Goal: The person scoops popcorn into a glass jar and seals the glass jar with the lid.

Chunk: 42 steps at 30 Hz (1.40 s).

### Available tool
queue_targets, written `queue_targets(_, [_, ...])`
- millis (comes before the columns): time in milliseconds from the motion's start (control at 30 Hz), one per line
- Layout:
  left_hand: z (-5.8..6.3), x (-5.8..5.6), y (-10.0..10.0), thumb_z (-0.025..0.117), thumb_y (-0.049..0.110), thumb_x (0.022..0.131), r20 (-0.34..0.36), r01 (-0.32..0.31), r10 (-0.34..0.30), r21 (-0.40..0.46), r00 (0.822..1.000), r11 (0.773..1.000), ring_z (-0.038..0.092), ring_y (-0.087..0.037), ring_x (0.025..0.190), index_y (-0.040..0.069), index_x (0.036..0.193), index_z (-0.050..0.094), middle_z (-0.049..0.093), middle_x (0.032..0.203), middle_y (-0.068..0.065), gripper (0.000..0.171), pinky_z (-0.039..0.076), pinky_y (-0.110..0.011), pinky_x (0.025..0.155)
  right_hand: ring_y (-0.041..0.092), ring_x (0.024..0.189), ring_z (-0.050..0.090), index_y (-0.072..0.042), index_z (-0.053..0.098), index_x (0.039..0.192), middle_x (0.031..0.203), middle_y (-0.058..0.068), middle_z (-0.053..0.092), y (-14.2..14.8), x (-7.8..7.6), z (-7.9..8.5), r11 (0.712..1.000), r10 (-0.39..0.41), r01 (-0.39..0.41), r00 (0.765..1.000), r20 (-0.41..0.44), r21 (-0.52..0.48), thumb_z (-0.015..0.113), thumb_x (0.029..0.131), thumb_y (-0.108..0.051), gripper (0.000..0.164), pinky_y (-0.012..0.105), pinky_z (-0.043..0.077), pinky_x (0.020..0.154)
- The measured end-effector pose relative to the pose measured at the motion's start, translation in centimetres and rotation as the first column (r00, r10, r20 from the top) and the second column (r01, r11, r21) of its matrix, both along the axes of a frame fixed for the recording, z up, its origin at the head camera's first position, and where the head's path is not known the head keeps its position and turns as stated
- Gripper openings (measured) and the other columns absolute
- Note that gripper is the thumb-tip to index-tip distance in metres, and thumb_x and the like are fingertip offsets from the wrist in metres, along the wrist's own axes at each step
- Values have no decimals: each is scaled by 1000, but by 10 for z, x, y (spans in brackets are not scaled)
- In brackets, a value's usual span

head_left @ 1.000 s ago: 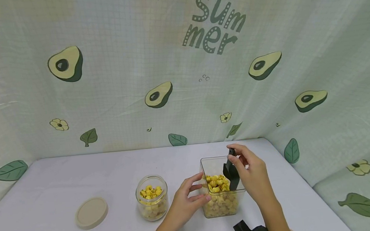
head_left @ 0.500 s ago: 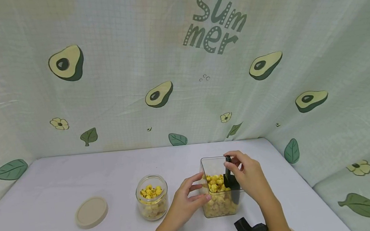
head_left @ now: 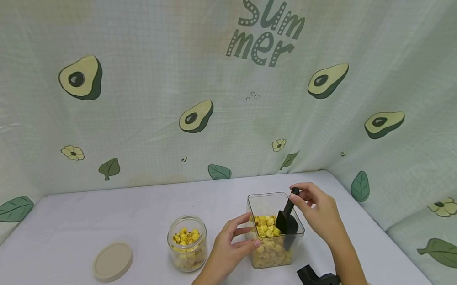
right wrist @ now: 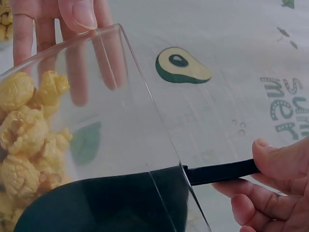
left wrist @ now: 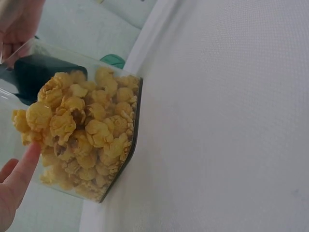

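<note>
My right hand [head_left: 319, 211] pinches the handle of a black scoop [head_left: 287, 224] between thumb and fingers. The scoop's bowl is down inside a clear square container [head_left: 268, 196] partly filled with yellow popcorn [head_left: 266, 226]. In the right wrist view the bowl lies tilted against the clear wall, beside the popcorn. My left hand [head_left: 232, 247] rests against the container's left side, its fingers spread along the wall and the thumb at the front near the rim. The left wrist view shows a fingertip [left wrist: 34, 150] on the wall in front of the popcorn.
A round glass jar [head_left: 189, 256] holding popcorn stands without a lid to the left of my left hand. Farther left, a beige round lid [head_left: 113, 262] lies on the white table [head_left: 143, 205]. Behind the table hangs a cloth [head_left: 135, 78] printed with avocados. A black wrist mount [head_left: 320, 282] juts from my right wrist.
The scoop first went lower into the container; its handle has since tilted to the right as my right hand moved right. My left hand and the container have stayed put.
</note>
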<state>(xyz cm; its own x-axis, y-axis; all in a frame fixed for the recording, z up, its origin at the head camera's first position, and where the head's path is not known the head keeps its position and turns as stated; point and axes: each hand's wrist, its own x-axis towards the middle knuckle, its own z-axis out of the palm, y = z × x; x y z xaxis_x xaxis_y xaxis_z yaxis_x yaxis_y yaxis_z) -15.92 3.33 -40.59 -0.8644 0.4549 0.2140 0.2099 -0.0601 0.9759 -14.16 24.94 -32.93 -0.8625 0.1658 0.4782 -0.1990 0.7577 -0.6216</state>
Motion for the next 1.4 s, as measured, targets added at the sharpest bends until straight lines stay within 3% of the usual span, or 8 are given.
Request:
queue_targets(233, [-1, 0, 0, 71, 20, 83, -5, 2, -2, -10, 1000, 1000, 49, -32, 121, 13, 136, 45, 42, 138, -11, 60, 53, -24, 87, 5, 74, 50, -10, 62, 110, 79, 4, 63, 9, -1, 1, 996, 16, -6, 994, 106, -87, 63, 89, -23, 25, 22, 41, 63])
queue_targets(533, [-1, -1, 0, 71, 20, 83, 0, 4, -4, -4, 1000, 1000, 48, -33, 120, 13, 136, 45, 42, 139, -11, 59, 53, -24, 86, 4, 83, 55, -6, 59, 113, 88, 5, 67, 25, 4, 5, 981, 122, -85, 967, 223, -172, 64, 88, -26, 32, 26, 46, 73])
queue_targets(767, [-2, -1, -1, 71, 20, 82, 1, -5, 5, -6, 1000, 1000, 49, -32, 120, 12, 135, 46, 43, 138, -11, 59, 53, -23, 86, 9, 74, 51, -6, 60, 105, 81, 3, 67, 24, 3, 2, 971, 179, -125, 945, 274, -202, 72, 81, -26, 33, 25, 40, 63])
queue_targets(1100, [-1, 0, -1, 71, 20, 82, 11, -3, 3, -4, 1000, 1000, 48, -33, 120, 11, 136, 46, 43, 138, -11, 60, 52, -23, 86, 9, 74, 52, -5, 59, 106, 80, 3, 66, 28, 1, -5, 953, 245, -190, 942, 230, -237, 70, 83, -20, 30, 25, 41, 64])
queue_targets(1400, [0, 0, 0, 71, 20, 82, 6, 3, -3, 3, 1000, 1000, 48, -34, 120, 10, 135, 46, 43, 137, -11, 60, 53, -23, 86, 7, 80, 62, 1, 56, 110, 83, -11, 66, 44, 1, -11, 885, 367, -282, 913, 180, -371, 66, 86, -11, 29, 20, 51, 74])
